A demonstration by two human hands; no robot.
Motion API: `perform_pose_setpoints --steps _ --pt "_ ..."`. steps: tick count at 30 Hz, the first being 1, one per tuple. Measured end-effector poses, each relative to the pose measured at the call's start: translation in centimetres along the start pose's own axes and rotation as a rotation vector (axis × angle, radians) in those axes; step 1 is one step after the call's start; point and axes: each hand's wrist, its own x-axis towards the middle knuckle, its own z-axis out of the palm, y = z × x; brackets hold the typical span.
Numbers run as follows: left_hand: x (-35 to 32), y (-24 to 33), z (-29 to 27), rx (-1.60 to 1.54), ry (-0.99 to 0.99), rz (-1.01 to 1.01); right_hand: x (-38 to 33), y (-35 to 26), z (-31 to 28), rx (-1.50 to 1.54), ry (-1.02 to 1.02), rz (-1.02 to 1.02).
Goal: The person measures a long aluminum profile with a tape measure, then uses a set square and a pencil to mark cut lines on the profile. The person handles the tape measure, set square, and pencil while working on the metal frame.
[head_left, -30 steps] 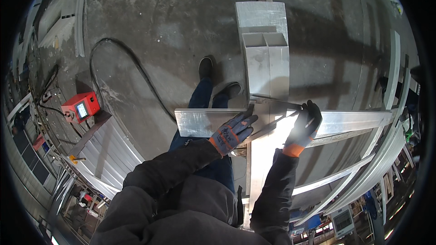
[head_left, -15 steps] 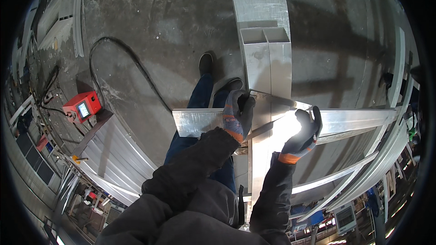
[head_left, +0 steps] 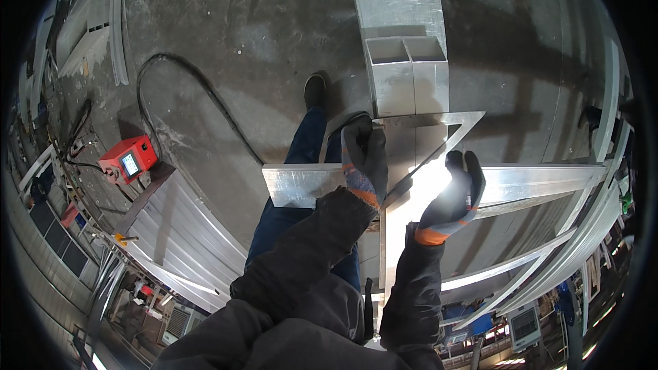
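A metal set square (head_left: 460, 118) with a cut-out middle lies over the aluminium bars where they cross. At its left side my left hand (head_left: 364, 154), in a grey glove with an orange cuff, is closed on it. My right hand (head_left: 454, 195), gloved alike, is beside the slanted edge, over the crossing bar (head_left: 531, 183), with its upper fingers apart. Strong white glare (head_left: 428, 188) hides part of the right hand and the metal by it. Beyond the set square lie two box-section aluminium pieces (head_left: 394, 89), side by side with their hollow ends facing away.
A red box-shaped device with a small screen (head_left: 138, 157) stands at left on ribbed metal panels (head_left: 179, 216). A black cable (head_left: 205, 89) loops across the concrete floor. Long metal rails (head_left: 606, 116) curve along the right side. My legs are under the bar's left end.
The set square has shifted away from me and turned, so its far corner now points up right, clear of my right hand. My left hand has moved slightly farther with it.
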Motion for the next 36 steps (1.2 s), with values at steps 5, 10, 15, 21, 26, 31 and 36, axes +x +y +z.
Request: perform_pose_setpoints --steps 5,10,15,21,26,31,36 --pt "0.5 -0.1 -0.2 0.125 0.048 0.009 1.0 1.7 -0.9 -0.093 0.022 -0.071" --pt "0.5 0.0 -0.9 0.082 0.019 -0.022 0.9 4.3 -0.8 -0.11 0.0 -0.001" --pt "1.0 0.5 -1.6 -0.036 -0.011 -0.029 0.4 5.5 0.3 -0.1 -0.02 0.064" --pt "1.4 0.5 -1.2 -0.102 -0.039 -0.036 0.0 5.9 1.1 -0.226 0.011 0.009" --pt "1.4 0.1 -1.5 0.068 -0.073 -0.036 0.0 6.7 1.2 -0.321 -0.006 -0.037" --pt "1.3 0.1 -1.8 0.092 -0.103 -0.028 -0.1 6.3 1.1 -0.455 0.006 -0.059" --pt "0.8 0.6 -1.4 -0.011 -0.091 -0.097 -0.1 5.9 1.2 -0.481 0.002 -0.059"
